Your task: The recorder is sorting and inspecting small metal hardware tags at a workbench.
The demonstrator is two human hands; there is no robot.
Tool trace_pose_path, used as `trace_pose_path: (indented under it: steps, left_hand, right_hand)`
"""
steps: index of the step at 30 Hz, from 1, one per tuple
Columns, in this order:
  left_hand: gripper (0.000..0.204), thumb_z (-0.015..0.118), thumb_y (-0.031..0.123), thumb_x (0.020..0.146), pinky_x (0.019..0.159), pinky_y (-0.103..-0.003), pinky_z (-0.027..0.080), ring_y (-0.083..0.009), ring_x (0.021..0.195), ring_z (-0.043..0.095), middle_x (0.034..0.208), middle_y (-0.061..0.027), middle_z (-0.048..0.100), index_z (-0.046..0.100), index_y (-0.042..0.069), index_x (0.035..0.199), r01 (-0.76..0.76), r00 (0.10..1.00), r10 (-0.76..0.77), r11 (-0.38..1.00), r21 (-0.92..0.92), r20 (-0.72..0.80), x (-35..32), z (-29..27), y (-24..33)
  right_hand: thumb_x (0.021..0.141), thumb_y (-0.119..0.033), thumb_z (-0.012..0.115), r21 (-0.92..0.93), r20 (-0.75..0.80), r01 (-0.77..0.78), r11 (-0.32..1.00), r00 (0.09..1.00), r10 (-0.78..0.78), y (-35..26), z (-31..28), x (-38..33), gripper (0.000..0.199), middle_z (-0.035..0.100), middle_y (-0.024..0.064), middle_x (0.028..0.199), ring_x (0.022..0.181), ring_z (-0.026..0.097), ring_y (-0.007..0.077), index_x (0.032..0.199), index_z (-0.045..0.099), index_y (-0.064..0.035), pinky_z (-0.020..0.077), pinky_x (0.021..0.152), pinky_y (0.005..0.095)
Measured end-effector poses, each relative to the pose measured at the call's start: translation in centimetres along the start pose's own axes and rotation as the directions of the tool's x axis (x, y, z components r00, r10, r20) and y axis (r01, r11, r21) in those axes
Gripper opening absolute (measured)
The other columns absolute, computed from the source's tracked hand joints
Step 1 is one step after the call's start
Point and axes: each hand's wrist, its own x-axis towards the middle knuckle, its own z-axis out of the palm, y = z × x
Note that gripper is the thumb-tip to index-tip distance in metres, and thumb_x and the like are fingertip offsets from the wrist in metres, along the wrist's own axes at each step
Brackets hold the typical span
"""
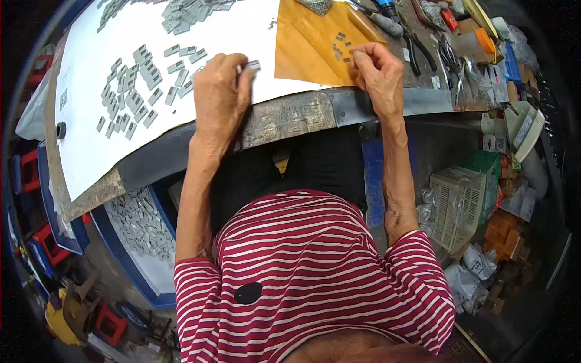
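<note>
Your shirt is red with white stripes; grey metal pieces lie on the white sheet beside an orange-brown envelope.

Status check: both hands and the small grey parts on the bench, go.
Left hand pinching a small grey part over white sheet. Right hand picking tiny pieces off yellow sheet. Nothing in the way.

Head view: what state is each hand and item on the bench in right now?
Left hand: fingers pinch a small grey piece.
Right hand: fingers closed over tiny parts, grip unclear.
Grey pieces: scattered flat on white sheet.
Yellow envelope: lying flat.
</note>
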Motion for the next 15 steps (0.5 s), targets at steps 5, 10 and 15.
trace_pose_path:
  steps: [5,10,15]
  left_hand:
    - [0.011,0.065,0.009,0.071,0.064,-0.036,0.036,-0.025,0.073,0.052,0.074,-0.0074,0.054,0.06,0.005,0.08,0.031,0.999,-0.027,0.979,0.202,-0.021,-0.5,-0.2,-0.9]
    - [0.012,0.066,0.011,0.07,0.067,-0.036,0.034,-0.0232,0.076,0.05,0.075,-0.0056,0.053,0.06,0.007,0.08,0.06,0.997,-0.045,0.962,0.265,-0.061,-0.7,-0.1,-1.1]
    - [0.013,0.066,0.013,0.07,0.069,-0.038,0.034,-0.023,0.078,0.05,0.076,-0.0047,0.054,0.061,0.009,0.081,0.078,0.996,-0.06,0.954,0.29,-0.07,-0.8,-0.3,-1.2]
  right_hand:
    - [0.08,-0.009,0.055,-0.315,0.021,0.273,0.909,0.959,-0.281,1.8,-0.5,1.6,0.013,0.054,0.0022,0.063,0.058,0.05,0.0074,0.081,0.057,0.0039,0.0418,0.053,0.0232]
    - [0.08,-0.01,0.058,-0.439,0.129,0.332,0.835,0.943,-0.307,2.1,0.3,2.6,0.013,0.057,0.0029,0.066,0.059,0.051,0.0065,0.082,0.058,0.0033,0.0428,0.055,0.0218]
    - [0.076,-0.015,0.056,-0.568,0.115,0.315,0.761,0.945,-0.305,2.2,1.4,3.1,0.016,0.058,0.0143,0.068,0.063,0.058,0.028,0.073,0.055,0.0013,0.0456,0.059,0.0367]
